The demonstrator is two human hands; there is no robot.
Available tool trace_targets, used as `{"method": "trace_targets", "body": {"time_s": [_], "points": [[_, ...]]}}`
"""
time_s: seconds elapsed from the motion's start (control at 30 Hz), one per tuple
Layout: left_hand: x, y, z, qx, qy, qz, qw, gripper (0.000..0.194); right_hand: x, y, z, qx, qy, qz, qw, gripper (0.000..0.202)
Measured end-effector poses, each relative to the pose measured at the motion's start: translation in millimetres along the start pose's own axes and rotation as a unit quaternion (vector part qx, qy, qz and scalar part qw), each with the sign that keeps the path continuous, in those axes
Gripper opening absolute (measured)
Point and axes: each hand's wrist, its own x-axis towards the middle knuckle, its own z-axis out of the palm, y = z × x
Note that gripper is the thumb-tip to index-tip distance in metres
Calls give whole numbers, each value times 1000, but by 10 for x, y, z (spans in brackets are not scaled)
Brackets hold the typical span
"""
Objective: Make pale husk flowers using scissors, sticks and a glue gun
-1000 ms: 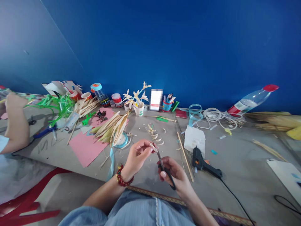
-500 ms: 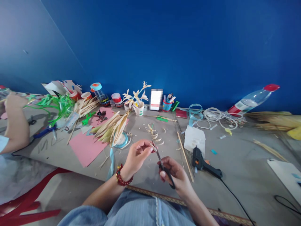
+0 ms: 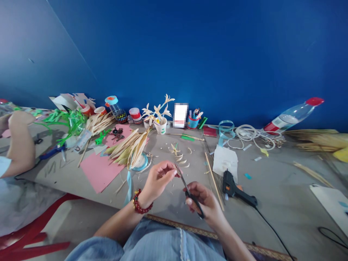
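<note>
In the head view, the change is slight and sits at the fingertips. The scissors (image 3: 187, 190) have turned a little, so that their tips lie right against the fingers of the left hand (image 3: 160, 179). The pale sliver, which showed plainly there half a second ago, can hardly be made out now. It may be behind the blades or turned edge-on; whether it has been cut through cannot be told. My reading is that fine trimming is in hand, and that the left grip matters most, with the points so close to the skin.

The left thumb and fingers are pinched together, seemingly on that sliver. The right hand (image 3: 201, 201) is closed around the scissor handles, the blades looking nearly together. The two hands are apart, with the blades bridging the gap between them above the tabletop.

Just beyond the fingertips, a short row of curved petal pieces (image 3: 183, 161) lies as it did, below a small pale flower (image 3: 174, 149). The hot glue gun (image 3: 231, 185) lies untouched beyond the right hand, near a wooden stick (image 3: 214, 178).

At the far left, a co-worker's forearm (image 3: 22, 148) has shifted slightly inward, well apart from this work.
</note>
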Motion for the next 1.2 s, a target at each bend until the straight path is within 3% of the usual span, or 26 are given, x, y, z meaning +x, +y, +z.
{"method": "trace_targets", "body": {"time_s": [0.33,0.63,0.73,0.83,0.97,1.07,1.13,1.2], "points": [[-3,81,-26,3,-11,-1,1000,16,11,-57,-2,-30,4,8,1000,46],[-78,5,-122,-22,9,-24,999,19,77,-17,76,-41,-23,13,999,46],[-120,-103,-206,-5,29,-13,999,18,119,-2,92,-147,-22,-5,989,40],[-164,-243,-337,46,73,5,996,19,160,29,102,-347,19,-44,937,34],[-212,-359,-516,98,137,20,986,14,233,48,182,-550,35,-40,834,22],[-228,-356,-567,94,145,27,985,14,335,-6,312,-660,46,-25,750,18],[-225,-334,-545,57,124,26,990,16,419,-69,406,-691,41,-43,720,18],[-215,-313,-493,4,99,22,995,17,500,-129,482,-696,22,-67,715,17]]}}
